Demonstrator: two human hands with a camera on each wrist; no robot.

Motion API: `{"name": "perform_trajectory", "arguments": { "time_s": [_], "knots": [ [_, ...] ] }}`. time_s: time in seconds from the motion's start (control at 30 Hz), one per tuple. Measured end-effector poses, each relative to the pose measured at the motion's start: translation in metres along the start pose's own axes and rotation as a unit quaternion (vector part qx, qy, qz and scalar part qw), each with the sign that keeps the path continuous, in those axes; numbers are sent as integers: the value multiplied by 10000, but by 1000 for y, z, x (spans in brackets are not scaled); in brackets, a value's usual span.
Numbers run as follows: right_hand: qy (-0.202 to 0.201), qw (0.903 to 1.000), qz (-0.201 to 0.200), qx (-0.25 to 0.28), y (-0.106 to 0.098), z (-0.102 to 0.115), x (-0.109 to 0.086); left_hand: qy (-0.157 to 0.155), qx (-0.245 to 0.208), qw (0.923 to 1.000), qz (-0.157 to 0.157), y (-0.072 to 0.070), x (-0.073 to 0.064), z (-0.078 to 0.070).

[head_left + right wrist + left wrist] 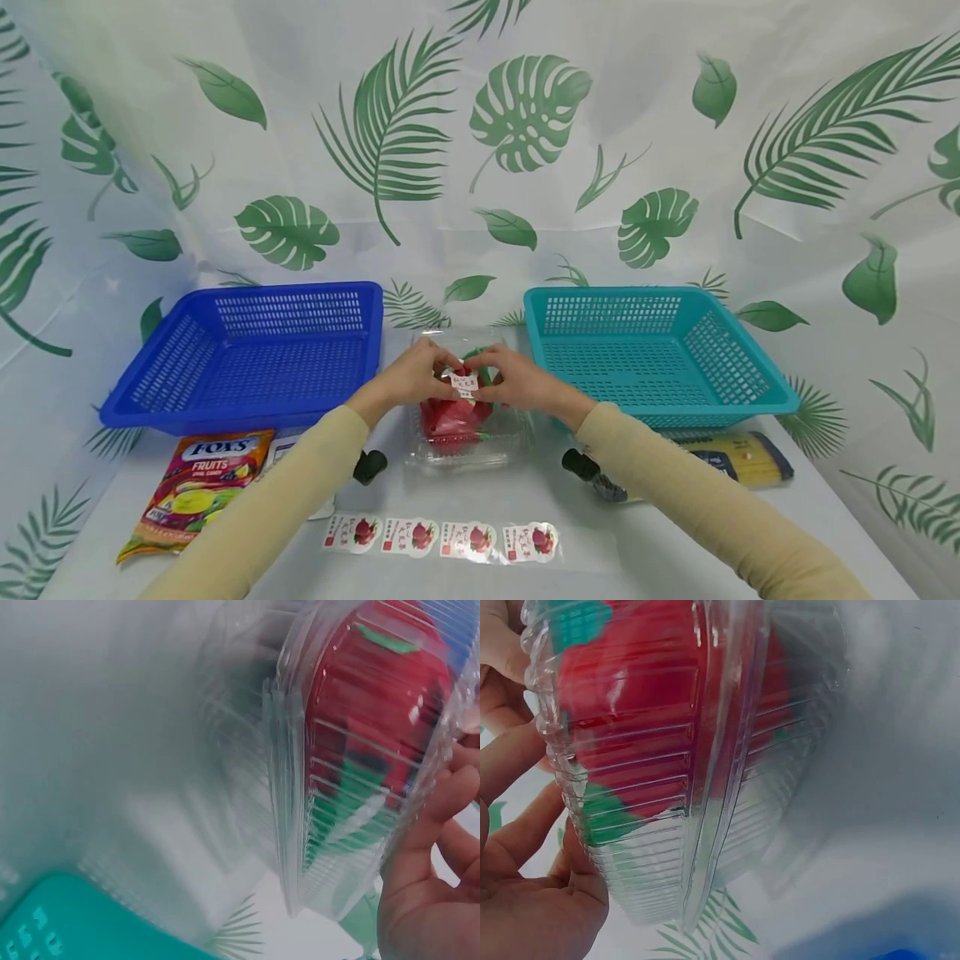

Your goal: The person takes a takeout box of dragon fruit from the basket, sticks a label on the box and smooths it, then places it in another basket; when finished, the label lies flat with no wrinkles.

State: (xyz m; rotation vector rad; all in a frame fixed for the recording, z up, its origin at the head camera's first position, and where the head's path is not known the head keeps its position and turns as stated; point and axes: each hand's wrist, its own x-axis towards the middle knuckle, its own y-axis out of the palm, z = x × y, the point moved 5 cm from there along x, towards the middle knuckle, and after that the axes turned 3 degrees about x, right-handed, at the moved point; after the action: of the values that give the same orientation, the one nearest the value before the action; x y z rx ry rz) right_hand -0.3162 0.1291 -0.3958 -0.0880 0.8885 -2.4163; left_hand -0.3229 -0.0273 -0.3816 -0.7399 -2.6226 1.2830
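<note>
A clear plastic clamshell box (498,450) stands in the middle of the table, with red dragon fruit (450,421) inside. On its lid is a white printed sticker (465,383), its edges partly covered by fingers. My left hand (420,371) touches the sticker from the left, thumb and forefinger apart. From the other side my right hand (517,379) rests its fingertips on the sticker and lid. Both wrist views show the fingers against the lid, with the red and green fruit (630,712) behind the ribbed plastic; the sticker is hidden there.
A blue basket (240,417) stands at the left, a teal basket (667,410) at the right. A strip of dragon fruit stickers (438,537) lies in front. A candy bag (198,492) lies at left, a yellow pasta packet (742,458) at right, partly behind the right arm.
</note>
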Motion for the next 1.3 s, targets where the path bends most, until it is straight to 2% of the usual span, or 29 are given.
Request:
{"name": "perform_trajectory", "arguments": {
  "time_s": [0.3,0.6,0.83,1.03,1.2,1.3],
  "knots": [
    [-116,9991,169,379,0,-3,0,-107,-151,9998,54,-2,-3,1],
    [-411,9986,272,169,0,-2,1,-302,-331,9990,-42,1,1,6],
    [-565,9980,281,85,0,1,0,-302,-214,9991,-219,1,2,6],
    [-373,9991,117,175,-1,0,-3,-351,-140,9989,-278,3,4,7],
    [-90,9998,-86,176,-2,-4,-3,-299,-118,9993,-202,2,5,6],
    [-77,9999,-104,104,-1,-4,-3,-273,-130,9994,-151,1,3,4]
  ]
}}
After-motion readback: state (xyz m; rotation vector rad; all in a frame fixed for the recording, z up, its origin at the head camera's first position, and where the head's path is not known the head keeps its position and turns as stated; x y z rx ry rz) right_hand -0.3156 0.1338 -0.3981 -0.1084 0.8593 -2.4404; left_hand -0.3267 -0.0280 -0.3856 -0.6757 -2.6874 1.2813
